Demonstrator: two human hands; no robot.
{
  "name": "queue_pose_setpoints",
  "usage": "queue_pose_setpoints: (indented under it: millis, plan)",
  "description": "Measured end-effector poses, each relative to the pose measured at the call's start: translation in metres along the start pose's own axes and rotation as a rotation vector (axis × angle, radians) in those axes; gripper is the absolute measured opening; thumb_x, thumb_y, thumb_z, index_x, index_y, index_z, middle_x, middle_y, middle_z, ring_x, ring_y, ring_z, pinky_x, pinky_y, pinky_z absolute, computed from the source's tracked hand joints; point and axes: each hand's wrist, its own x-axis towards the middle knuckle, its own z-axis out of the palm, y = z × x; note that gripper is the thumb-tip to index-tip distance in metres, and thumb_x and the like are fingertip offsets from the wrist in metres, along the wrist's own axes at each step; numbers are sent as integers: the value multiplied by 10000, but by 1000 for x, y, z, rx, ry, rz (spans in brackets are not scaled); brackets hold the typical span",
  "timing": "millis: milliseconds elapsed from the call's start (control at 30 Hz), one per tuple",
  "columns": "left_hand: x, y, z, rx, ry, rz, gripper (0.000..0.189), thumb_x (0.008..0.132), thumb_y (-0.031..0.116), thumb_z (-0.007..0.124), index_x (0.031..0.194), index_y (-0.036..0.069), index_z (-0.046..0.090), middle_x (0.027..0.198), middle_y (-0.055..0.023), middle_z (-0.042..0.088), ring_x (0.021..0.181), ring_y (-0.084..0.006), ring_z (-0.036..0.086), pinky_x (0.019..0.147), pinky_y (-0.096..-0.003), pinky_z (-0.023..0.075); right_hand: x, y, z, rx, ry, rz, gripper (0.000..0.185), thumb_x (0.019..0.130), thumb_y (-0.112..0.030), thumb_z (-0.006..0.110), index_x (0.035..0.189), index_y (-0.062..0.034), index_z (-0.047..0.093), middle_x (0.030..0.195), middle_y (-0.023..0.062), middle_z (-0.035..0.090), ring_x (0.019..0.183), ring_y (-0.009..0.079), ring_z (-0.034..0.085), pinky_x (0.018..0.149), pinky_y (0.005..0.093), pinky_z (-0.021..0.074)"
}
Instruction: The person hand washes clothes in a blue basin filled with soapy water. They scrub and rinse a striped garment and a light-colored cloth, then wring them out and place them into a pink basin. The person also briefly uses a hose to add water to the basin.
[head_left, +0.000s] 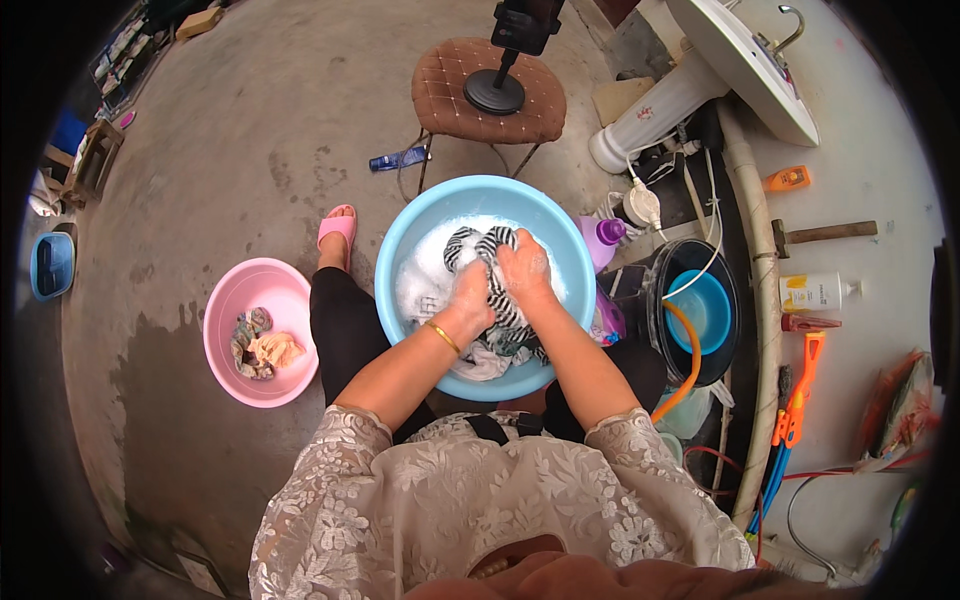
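A light blue plastic basin (394, 225) in front of me holds foamy water and wet clothes. Both my hands are over it, gripping a black-and-white striped cloth (505, 300). My left hand (472, 296), below a gold bangle (443, 337) on that wrist, is closed on the cloth's left side. My right hand (526, 264) is closed on its upper right part, with suds on the skin. A pale cloth (484, 363) lies bunched at the near side of the basin, beside a greenish patterned one. White suds (424, 262) cover much of the water.
To the left stands a pink basin (217, 330) with small wrung cloths (276, 350). Beyond the blue basin is a brown padded stool (450, 75) bearing a phone stand (493, 91). On the right are a purple detergent bottle (598, 244), a black bucket (660, 292), an orange hose (694, 341) and a pedestal washbasin (675, 105).
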Motion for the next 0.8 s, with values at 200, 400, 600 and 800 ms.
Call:
queue_pose_setpoints:
  millis: [200,400,600,800]
  plan:
    - [0,13,-8,-49,-84,-41,256,901,206,401,928,46,599,845,-103,639,727,-230,633,698,-367,542,-35,5,3,130,-123,-117,266,750,-222,558,901,-14,490,782,286,592,766,472,573,728,509,451]
    - [-7,-1,-1,-4,-30,-57,292,909,239,400,1006,29,577,933,-115,648,821,-244,636,735,-398,540,-14,6,-7,9,77,-99,271,777,-228,538,905,8,500,820,292,604,803,465,581,762,503,458]
    - [-3,12,-9,18,-109,-73,293,901,250,424,987,32,599,913,-124,642,794,-253,637,734,-383,538,-32,-5,-4,38,-215,-89,300,770,-238,538,946,-3,477,834,310,589,833,476,572,777,515,443]
    - [-18,10,11,31,-224,-112,237,878,197,500,994,20,609,904,-100,663,799,-230,646,727,-358,541,-3,22,-26,-190,19,194,419,799,-255,552,1113,-25,398,993,286,603,923,434,585,859,486,443]
